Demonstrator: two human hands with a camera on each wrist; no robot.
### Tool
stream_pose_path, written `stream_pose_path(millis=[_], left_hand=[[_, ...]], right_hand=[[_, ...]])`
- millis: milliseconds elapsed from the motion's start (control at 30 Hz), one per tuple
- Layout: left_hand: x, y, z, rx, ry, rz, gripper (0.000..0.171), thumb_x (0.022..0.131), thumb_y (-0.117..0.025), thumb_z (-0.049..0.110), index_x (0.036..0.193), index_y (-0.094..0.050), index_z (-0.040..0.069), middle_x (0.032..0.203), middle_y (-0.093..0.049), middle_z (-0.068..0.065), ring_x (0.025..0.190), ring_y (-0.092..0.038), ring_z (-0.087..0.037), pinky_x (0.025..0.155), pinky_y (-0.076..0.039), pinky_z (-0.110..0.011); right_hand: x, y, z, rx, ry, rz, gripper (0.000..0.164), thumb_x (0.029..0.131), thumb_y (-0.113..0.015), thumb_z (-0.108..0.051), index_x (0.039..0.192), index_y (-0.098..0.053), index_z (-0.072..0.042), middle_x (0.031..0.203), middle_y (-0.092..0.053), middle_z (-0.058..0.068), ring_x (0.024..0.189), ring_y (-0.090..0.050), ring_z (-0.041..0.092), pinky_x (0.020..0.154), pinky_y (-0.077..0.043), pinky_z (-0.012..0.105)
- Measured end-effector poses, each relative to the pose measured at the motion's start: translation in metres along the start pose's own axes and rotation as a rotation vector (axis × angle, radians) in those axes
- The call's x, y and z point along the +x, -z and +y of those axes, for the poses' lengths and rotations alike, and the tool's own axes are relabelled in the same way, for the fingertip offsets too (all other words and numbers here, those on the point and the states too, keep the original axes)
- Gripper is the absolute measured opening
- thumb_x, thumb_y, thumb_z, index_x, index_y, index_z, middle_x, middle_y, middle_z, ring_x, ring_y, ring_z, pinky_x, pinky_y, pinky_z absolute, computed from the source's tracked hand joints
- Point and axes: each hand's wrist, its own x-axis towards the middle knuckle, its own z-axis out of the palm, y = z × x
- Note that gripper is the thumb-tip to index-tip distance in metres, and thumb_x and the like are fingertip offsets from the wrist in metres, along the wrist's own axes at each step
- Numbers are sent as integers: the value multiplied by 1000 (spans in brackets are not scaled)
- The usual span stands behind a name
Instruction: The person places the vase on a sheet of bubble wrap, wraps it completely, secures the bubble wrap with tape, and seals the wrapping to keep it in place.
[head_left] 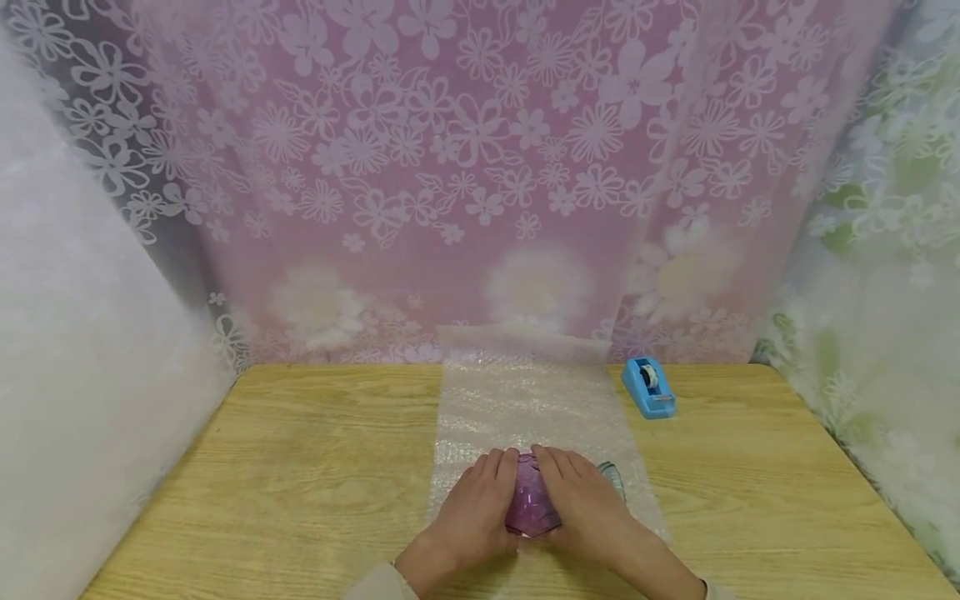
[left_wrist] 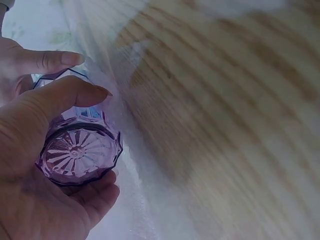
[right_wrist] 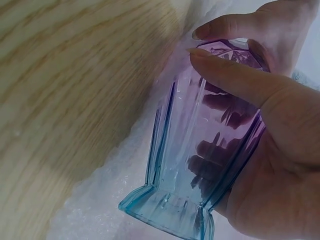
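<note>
A faceted glass vase (head_left: 531,498), purple shading to blue, lies on its side over a sheet of bubble wrap (head_left: 528,408). My left hand (head_left: 474,507) grips its purple end, with the thumb over the top and the fingers around the underside. In the left wrist view the starburst base (left_wrist: 79,154) faces out between thumb and fingers. Around the vase's body, my right hand (head_left: 591,510) curls with its thumb on top. Past that hand, the flared blue mouth (right_wrist: 167,212) sticks out to the right. Whether the vase touches the wrap cannot be seen.
A blue tape dispenser (head_left: 649,390) stands at the back right of the wooden table (head_left: 330,467), to the right of the wrap. The wrap's far end rises against the pink floral curtain (head_left: 465,167) behind the table. White sheeting (head_left: 82,333) hangs at the left.
</note>
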Motion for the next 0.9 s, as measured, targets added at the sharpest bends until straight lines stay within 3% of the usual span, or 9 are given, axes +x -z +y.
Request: stream_pose_path(millis=[200,500,900], left_hand=[[0,1,1,-20,3,5,96,53,-91,34,127,-41,-1,111,-51,-9,98,-53,-21,85,-49,-35],[1,4,-3,-31,33,-58,91,54,-88,27,128,-41,0,109,-53,-9,97,-53,-21,83,-49,-36],[10,10,-4,-59,16,-100,92,51,-91,30,123,-43,1,105,-52,-7,94,-52,-18,82,-48,-33]], right_hand=[[-1,-1,-1,5,-6,16,108,63,-89,-36,144,-31,4,137,-44,20,126,-40,34,106,-30,49],[-12,-12,-3,-45,-23,49,103,73,-80,-39,150,-22,-3,148,-34,13,136,-28,31,112,-16,46],[-10,-22,-3,-180,-71,81,105,60,-81,-18,148,-25,-2,142,-38,15,132,-32,31,111,-17,45]])
